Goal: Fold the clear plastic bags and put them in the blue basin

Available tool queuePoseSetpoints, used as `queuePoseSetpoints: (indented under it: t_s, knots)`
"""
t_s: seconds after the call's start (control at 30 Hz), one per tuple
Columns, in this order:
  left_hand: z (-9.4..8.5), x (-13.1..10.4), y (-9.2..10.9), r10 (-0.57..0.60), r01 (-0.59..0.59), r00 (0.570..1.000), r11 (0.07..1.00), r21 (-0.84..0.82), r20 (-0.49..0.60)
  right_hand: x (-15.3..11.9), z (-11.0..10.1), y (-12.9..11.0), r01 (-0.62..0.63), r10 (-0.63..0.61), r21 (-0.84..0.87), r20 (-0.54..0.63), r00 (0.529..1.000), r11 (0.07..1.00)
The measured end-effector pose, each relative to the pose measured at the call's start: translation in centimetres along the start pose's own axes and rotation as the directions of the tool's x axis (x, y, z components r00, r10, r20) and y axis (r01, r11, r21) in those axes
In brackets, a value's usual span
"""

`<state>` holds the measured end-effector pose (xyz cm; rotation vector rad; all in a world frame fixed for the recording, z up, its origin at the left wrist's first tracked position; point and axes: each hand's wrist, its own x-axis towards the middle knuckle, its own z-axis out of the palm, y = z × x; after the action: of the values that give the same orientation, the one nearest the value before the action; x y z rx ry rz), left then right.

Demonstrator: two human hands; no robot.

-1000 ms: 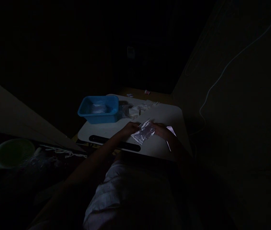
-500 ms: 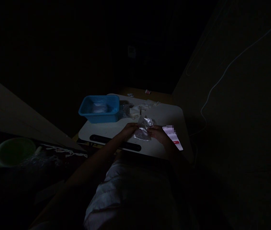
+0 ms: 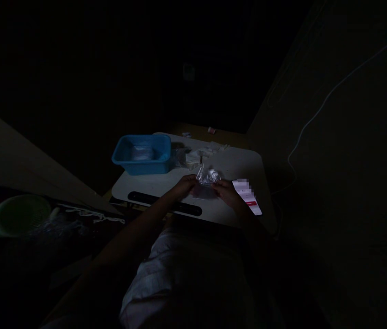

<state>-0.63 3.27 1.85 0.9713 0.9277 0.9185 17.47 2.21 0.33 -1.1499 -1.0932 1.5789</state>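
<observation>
A clear plastic bag point(image 3: 208, 177) is stretched between my two hands, just above the small white table point(image 3: 241, 164). My left hand point(image 3: 185, 185) pinches its left side. My right hand point(image 3: 225, 189) grips the right side, fingers closed on the film. Light glints off the bag's crumpled upper part, while its lower part lies flatter and darker. Behind the bag are pale crumpled pieces point(image 3: 196, 156) and more clear plastic point(image 3: 180, 157) on the tabletop. The dim light hides the fine detail of my fingers.
A blue plastic basin point(image 3: 149, 168) with clear plastic inside stands at the table's left. Right of my right hand lies a lit phone point(image 3: 250, 198). A black slot point(image 3: 186, 209) runs along the near edge. A green basket point(image 3: 18, 217) lies at far left; a white cable point(image 3: 320, 109) hangs at right.
The bag's lower part has flattened and darkened, and the shine now sits on its upper part. Both hands keep their hold at nearly the same spot.
</observation>
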Motion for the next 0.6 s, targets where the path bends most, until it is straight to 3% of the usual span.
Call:
queuePoseSetpoints:
  t_s: [0.27,0.47,0.6]
  knots:
    - [-0.3,0.0,0.1,-0.042,0.042,0.999,0.999,0.001,-0.007,-0.8,0.2,-0.5,-0.025,0.029,0.057,-0.069,0.997,0.998]
    - [-1.1,-0.2,-0.1,0.010,-0.018,0.999,0.981,0.194,0.042,-0.7,-0.4,-0.7,-0.017,0.017,0.016,-0.039,0.999,1.000]
    - [-1.3,-0.2,-0.4,0.125,-0.144,0.989,0.899,0.414,0.075,-0.6,-0.7,-0.5,0.064,-0.082,-0.187,-0.091,0.992,0.980]
